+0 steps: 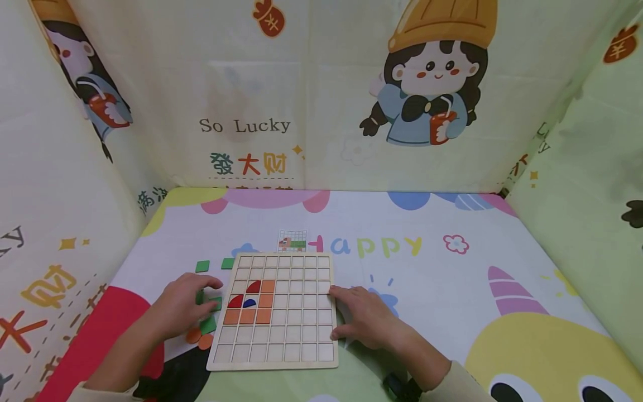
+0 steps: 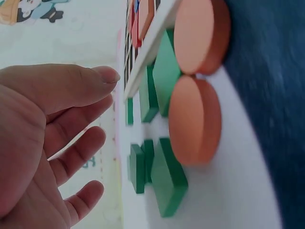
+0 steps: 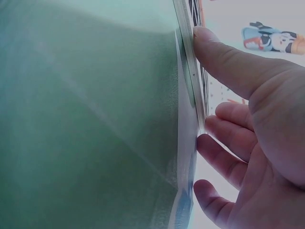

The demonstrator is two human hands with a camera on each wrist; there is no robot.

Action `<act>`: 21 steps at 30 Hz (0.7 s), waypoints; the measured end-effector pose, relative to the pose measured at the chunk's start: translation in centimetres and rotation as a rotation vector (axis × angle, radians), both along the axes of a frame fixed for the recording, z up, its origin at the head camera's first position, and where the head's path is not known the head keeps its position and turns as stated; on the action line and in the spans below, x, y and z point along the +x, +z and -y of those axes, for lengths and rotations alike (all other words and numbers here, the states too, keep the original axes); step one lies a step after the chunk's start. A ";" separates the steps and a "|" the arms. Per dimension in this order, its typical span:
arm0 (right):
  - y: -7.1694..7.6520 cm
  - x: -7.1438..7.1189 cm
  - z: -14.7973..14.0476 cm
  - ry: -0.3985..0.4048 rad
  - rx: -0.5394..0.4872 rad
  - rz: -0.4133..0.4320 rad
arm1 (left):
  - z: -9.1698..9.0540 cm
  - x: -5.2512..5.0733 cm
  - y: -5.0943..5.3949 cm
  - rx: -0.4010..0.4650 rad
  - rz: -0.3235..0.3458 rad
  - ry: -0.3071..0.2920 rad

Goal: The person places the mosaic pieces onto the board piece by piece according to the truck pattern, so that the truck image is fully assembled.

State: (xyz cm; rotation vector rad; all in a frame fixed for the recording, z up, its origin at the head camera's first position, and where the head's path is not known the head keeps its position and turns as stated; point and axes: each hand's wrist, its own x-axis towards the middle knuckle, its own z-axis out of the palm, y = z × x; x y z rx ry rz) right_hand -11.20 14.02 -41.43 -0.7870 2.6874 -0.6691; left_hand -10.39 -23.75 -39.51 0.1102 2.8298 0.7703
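A wooden grid board [image 1: 302, 335] lies on the table between the two hands. On it are several orange squares [image 1: 263, 316], two red curved pieces [image 1: 254, 287] and a blue half-round piece [image 1: 249, 304]. My left hand [image 1: 176, 306] hovers just left of the board, fingers apart and holding nothing. Near it lie loose green tiles [image 1: 208, 325] and two orange discs [image 1: 205, 341], which show close up in the left wrist view. My right hand [image 1: 365, 319] touches the board's right edge with thumb and fingertips, its fingers loosely extended in the right wrist view.
Behind the board's top edge lies a small picture card [image 1: 292, 240] with a grid and a coloured figure. Two more green tiles [image 1: 202, 266] sit beyond my left hand. Printed cloth walls [image 1: 331, 162] close in the table's back and sides.
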 end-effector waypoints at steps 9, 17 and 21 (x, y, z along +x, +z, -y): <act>0.2 0.0 0.1 0.001 -0.001 -0.003 | 1.4 -0.2 -0.4 -0.040 0.002 0.012; 0.2 0.0 0.1 0.000 -0.006 -0.001 | 2.7 -0.5 -0.5 -0.062 0.009 0.021; 0.2 0.0 0.1 0.003 -0.005 -0.002 | 3.1 -0.4 -0.6 -0.066 -0.008 0.017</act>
